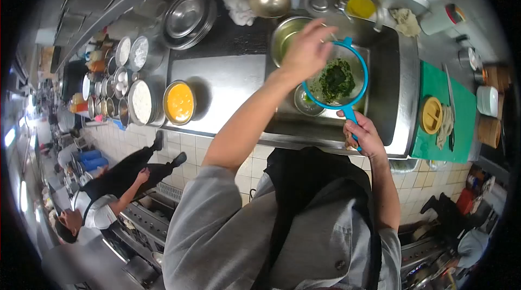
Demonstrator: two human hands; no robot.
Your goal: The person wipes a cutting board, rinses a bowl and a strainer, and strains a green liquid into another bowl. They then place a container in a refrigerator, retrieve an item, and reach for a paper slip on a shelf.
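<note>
My right hand is closed around the handle of a blue-rimmed strainer, held over the sink. Dark green chopped herbs lie clumped in its mesh. Above the strainer's left rim is my left hand, fingers stretched out and apart; nothing is plainly held in them. Partly behind that hand stands a metal pot with yellowish-green contents. Below the strainer, a small metal bowl with some green in it sits in the sink, partly covered.
Left on the steel counter stands a bowl of yellow liquid, near a container of white food. Right of the sink, a green cutting board carries a knife and a yellow dish. A co-worker is behind at left.
</note>
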